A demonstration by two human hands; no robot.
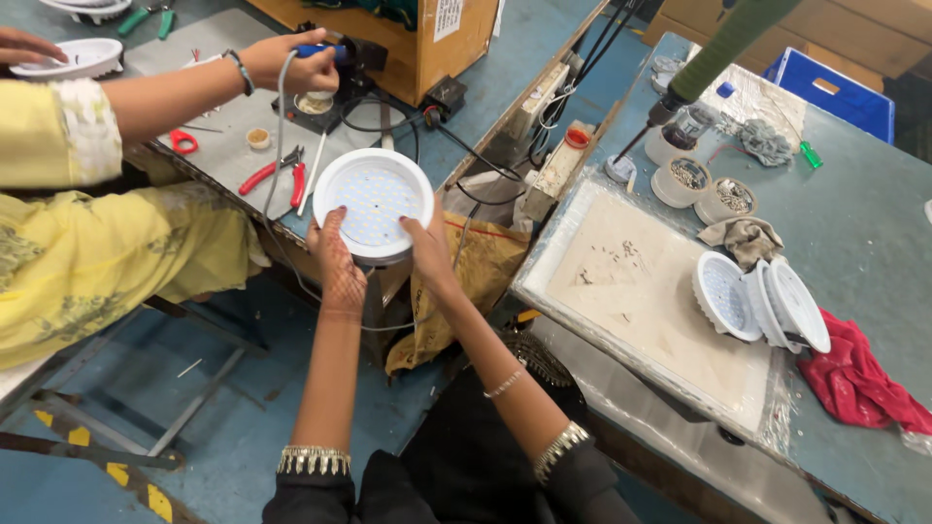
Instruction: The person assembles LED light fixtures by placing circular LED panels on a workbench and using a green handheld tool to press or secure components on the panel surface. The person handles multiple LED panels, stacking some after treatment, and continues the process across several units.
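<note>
Both of my hands hold a round white lamp housing (pixel 374 201) with a dotted LED board facing up. My left hand (pixel 335 260) grips its lower left rim and my right hand (pixel 428 250) grips its lower right rim. The housing rests at the near edge of a grey work table (pixel 233 155). A co-worker in yellow sits to the left, with one hand (pixel 296 63) closed on a blue-handled tool above the table.
Red-handled pliers (pixel 277 175), red scissors (pixel 183 142) and a cardboard box (pixel 417 39) lie on the left table. On the right bench (pixel 874 223) stand stacked white housings (pixel 762 299), small tubs of screws (pixel 684 180), a powered screwdriver (pixel 714 58), a red rag (pixel 859 374).
</note>
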